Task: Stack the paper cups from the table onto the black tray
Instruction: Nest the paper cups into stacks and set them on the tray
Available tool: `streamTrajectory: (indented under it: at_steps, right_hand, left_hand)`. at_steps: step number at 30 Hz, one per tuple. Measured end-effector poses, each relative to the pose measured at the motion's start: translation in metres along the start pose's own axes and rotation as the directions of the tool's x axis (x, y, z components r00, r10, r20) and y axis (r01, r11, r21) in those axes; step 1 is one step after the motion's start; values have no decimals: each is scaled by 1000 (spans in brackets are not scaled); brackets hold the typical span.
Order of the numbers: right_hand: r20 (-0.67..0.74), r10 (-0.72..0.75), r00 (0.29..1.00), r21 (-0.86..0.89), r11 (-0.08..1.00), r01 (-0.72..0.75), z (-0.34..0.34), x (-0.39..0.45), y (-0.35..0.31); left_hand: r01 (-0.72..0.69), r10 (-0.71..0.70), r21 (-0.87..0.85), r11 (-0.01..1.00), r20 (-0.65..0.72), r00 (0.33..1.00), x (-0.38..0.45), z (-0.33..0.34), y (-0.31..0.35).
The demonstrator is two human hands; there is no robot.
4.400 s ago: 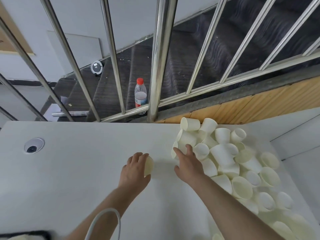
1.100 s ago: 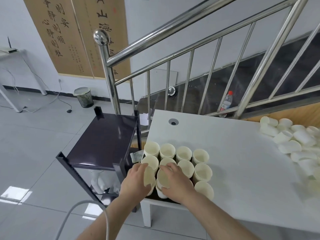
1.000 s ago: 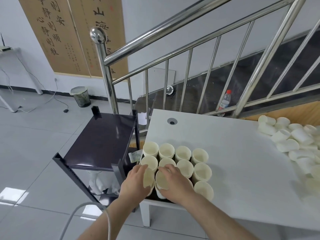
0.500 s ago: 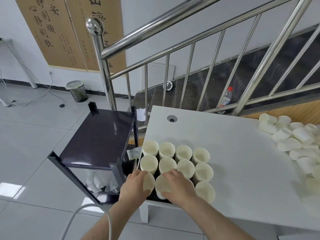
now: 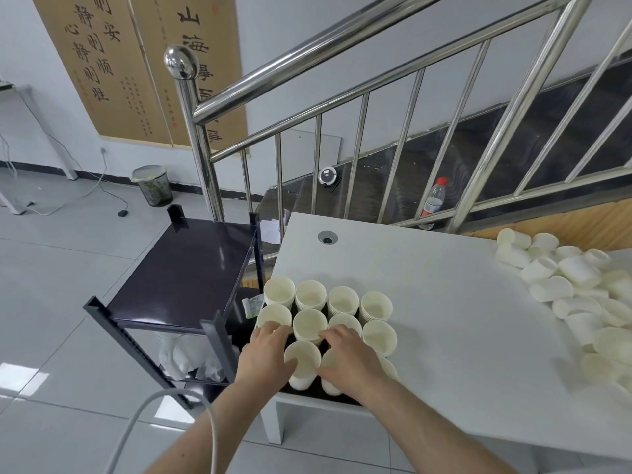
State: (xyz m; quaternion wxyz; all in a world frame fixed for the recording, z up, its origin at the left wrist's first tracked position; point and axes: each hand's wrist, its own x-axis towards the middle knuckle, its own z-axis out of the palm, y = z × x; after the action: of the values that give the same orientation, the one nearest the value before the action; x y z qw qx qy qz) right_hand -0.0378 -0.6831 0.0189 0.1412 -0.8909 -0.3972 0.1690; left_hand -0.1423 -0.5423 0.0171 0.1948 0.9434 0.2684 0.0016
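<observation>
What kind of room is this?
Probably an office or lobby corner beside a staircase: a steel stair railing, calligraphy scrolls on the wall, and a white table piled with paper cups.

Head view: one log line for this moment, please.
phase: stacking | left hand: on near-left cup stack | right hand: on next stack | tray: nearly hidden | loose cups: far right

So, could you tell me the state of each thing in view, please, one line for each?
Cup stacks: upright, mouths up.
Front cup: upright, both hands touching it.
Left hand: on the front cup.
Right hand: partly over a stack.
Loose cups: piled, many lying sideways.
Bottle: upright, capped.
</observation>
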Motion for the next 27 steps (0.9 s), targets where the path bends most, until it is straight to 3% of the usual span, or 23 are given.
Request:
streamTrajectory:
  at_steps: [10, 18, 27]
  right_hand:
    - [-88, 20, 996, -37, 999, -23, -56, -56, 94]
    - [-150, 128, 980, -23, 991, -133, -91, -130, 206]
    - [-190, 261, 946, 18, 965, -262, -119, -174, 298]
  left_hand:
    - [-92, 92, -34, 995, -11, 996, -2, 24, 116]
    - [-236, 239, -71, 969, 37, 970, -8, 70, 242]
    - [-351, 357, -75, 933, 99, 929, -2, 109, 342]
